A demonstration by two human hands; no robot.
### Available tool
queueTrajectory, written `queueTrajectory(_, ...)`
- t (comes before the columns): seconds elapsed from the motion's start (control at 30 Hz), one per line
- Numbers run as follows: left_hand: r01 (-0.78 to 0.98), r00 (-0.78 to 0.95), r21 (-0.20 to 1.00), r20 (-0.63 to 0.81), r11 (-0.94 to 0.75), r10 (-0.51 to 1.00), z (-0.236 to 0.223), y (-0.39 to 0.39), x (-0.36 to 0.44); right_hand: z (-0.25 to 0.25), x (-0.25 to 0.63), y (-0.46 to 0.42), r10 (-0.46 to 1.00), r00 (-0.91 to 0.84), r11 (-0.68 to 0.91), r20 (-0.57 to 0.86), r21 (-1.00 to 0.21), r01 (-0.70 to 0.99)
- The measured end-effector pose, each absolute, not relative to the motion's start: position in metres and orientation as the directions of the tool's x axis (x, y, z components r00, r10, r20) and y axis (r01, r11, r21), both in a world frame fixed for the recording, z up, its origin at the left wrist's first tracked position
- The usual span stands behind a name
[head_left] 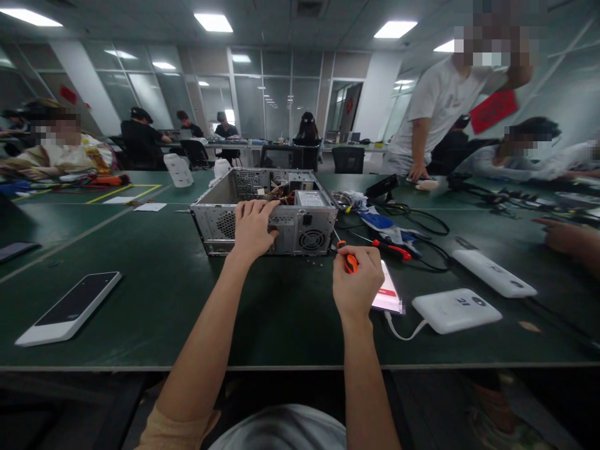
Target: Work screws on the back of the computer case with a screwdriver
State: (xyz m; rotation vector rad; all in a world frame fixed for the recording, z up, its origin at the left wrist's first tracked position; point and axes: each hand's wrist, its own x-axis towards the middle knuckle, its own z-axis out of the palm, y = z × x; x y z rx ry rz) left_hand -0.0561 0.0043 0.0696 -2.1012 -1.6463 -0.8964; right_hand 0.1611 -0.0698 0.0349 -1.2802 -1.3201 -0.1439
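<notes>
An open grey computer case (pixel 300 234) lies on its side on the dark green table (pixel 164 294), its rear panel with a fan grille toward me. My left hand (pixel 252 226) rests on the case's top rear edge, fingers curled over the rim. My right hand (pixel 357 284) is closed round an orange-and-black screwdriver (pixel 349 261), whose shaft points toward the case's lower right corner. A few small screws (pixel 315 262) lie on the table in front of the case.
A white phone (pixel 70 306) lies at left. Two white power banks (pixel 457 309) (pixel 494 273), a phone under my right hand, a red-handled tool (pixel 391 249) and black cables lie at right. Another person's hand (pixel 565 236) reaches in from the right; a standing person leans on the table behind.
</notes>
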Motion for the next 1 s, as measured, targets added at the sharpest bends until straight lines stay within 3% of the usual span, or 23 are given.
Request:
queueTrajectory(0.3,0.955,0.134,0.112,0.668,-0.276,0.732,0.0689,0.0045,-0.0550,0.0377,0.1586,-0.0734,0.669,0.510,0.260,0.540,-0.813,0.520)
queueTrajectory(0.53,0.952,0.124,0.134,0.656,-0.276,0.745,0.0701,0.0039,-0.0541,0.0392,0.1568,-0.0734,0.624,0.497,0.221,0.603,-0.746,0.628)
queueTrajectory(1.0,0.955,0.136,0.109,0.667,-0.277,0.733,0.0695,0.0053,-0.0541,0.0339,0.1575,-0.0681,0.497,0.402,0.378,0.769,-0.608,0.698)
